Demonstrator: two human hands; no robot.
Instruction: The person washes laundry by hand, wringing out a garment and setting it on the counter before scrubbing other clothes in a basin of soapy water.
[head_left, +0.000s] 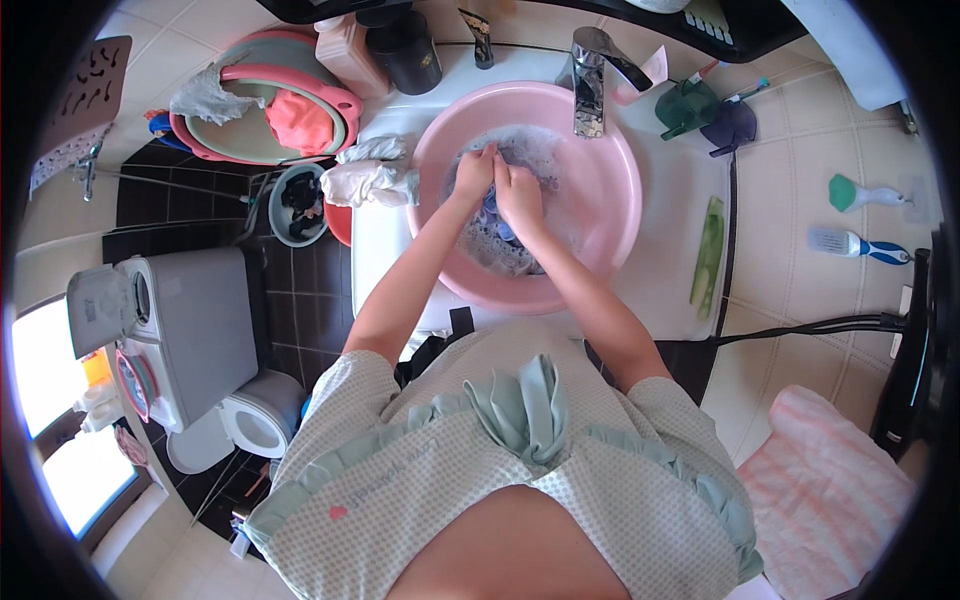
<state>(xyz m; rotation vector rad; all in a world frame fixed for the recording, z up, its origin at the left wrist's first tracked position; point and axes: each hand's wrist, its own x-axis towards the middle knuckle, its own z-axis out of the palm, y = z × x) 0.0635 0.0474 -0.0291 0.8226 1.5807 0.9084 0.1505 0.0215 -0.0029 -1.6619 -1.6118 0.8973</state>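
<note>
A round pink basin holds sudsy water with foam floating on it. Over the basin my two hands meet, knuckles close together. My left hand is closed, and my right hand is closed beside it. Between and below them shows a wet blue cloth, partly hidden by the fingers and foam. Part of that cloth hangs down into the suds, where a lighter blue patch shows. How much fabric each hand grips is hidden.
A chrome faucet reaches over the basin's far rim. White cloths lie on the counter's left edge, near a pink-rimmed tub. Green and purple cups stand far right; a green aloe-like leaf lies on the right.
</note>
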